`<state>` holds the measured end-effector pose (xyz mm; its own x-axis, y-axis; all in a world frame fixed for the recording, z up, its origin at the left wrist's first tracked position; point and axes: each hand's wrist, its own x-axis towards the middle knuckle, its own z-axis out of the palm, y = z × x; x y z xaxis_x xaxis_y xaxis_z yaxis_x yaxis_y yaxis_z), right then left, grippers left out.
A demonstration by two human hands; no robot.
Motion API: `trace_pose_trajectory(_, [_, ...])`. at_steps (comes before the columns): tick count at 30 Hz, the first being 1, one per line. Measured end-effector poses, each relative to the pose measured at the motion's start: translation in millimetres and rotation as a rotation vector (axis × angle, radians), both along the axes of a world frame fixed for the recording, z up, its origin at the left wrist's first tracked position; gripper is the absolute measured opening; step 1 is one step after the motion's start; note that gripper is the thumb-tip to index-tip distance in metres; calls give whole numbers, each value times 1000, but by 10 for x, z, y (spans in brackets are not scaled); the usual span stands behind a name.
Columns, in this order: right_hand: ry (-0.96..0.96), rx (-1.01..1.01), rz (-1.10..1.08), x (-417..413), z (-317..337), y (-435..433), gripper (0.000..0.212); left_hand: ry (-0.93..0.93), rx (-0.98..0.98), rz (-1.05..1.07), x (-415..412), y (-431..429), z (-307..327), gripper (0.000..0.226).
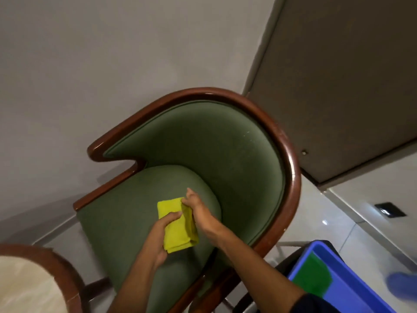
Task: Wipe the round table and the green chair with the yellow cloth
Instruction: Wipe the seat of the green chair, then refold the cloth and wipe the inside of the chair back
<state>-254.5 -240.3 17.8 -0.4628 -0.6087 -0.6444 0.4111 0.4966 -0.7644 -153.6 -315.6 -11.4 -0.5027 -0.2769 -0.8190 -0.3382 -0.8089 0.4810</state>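
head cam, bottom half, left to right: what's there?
Table → cloth → blue bin

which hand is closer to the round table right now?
Left. The left hand grips the yellow cloth on its table-side edge, over the green chair seat. The right hand pinches the cloth's far edge, farther from the round table.

Left hand (158, 233), right hand (198, 211) on yellow cloth (178, 234)
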Motion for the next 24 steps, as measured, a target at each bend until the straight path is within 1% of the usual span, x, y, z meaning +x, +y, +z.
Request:
trace_pose_trajectory(1, [43,-19,-35,-104,105,64,52,-12,-56,-41,-147,16,77,33])
trace_pose_trajectory(2, [160,-1,-33,-207,226,149,53,-26,-120,-73,-280,38,136,29])
trace_pose_trajectory(3, [349,55,-9,-310,354,246,54,-42,-189,-93,-386,59,181,26])
trace_pose_trajectory(6, [1078,277,-66,-780,739,657,57,-54,-475,-180,-709,166,324,15])
trace_pose_trajectory(7, [1250,368,-106,-973,823,784,59,-52,-609,-239,-815,211,359,22])
trace_pose_trajectory(8, [1347,462,-137,-1171,870,896,61,-33,-737,-303,-914,266,384,37])
trace_pose_trajectory(9, [1370,559,-156,-1362,884,1010,63,-5,-830,-349,-1015,338,403,52])
trace_pose_trajectory(10, [1327,630,-168,-1511,858,1121,64,16,-878,-389,-1114,441,409,63])
trace_pose_trajectory(11, [1232,669,-174,-1601,798,1220,65,25,-882,-437,-1184,579,385,69])
trace_pose_trajectory(12, [1115,669,-184,-1633,699,1307,68,34,-845,-510,-1215,743,347,73])
trace_pose_trajectory(13, [1002,652,-196,-1611,605,1364,70,56,-769,-583,-1228,914,281,75])
trace_pose_trajectory(14, [917,622,-233,-1570,501,1400,70,85,-678,-651,-1234,1084,193,73])
trace_pose_trajectory(15, [881,598,-282,-1529,437,1402,69,94,-633,-704,-1250,1244,117,71])
trace_pose_trajectory(16, [893,573,-328,-1524,382,1400,66,66,-646,-748,-1277,1364,32,69])
trace_pose_trajectory(17, [951,548,-341,-1523,364,1387,64,14,-687,-774,-1300,1428,-36,69])
trace_pose_trajectory(18, [1055,526,-314,-1507,383,1367,62,-26,-714,-768,-1308,1422,-66,69])
trace_pose_trajectory(19, [1168,529,-244,-1473,445,1343,62,-48,-709,-752,-1305,1384,-77,68])
trace_pose_trajectory(20, [1247,567,-157,-1564,364,1342,62,-67,-684,-742,-1432,1374,-211,68])
trace_pose_trajectory(22, [1328,634,13,-1581,326,1350,66,-131,-612,-690,-1548,1331,-411,66])
trace_pose_trajectory(24, [1376,657,152,-1503,374,1365,72,-180,-557,-572,-1606,1291,-477,65])
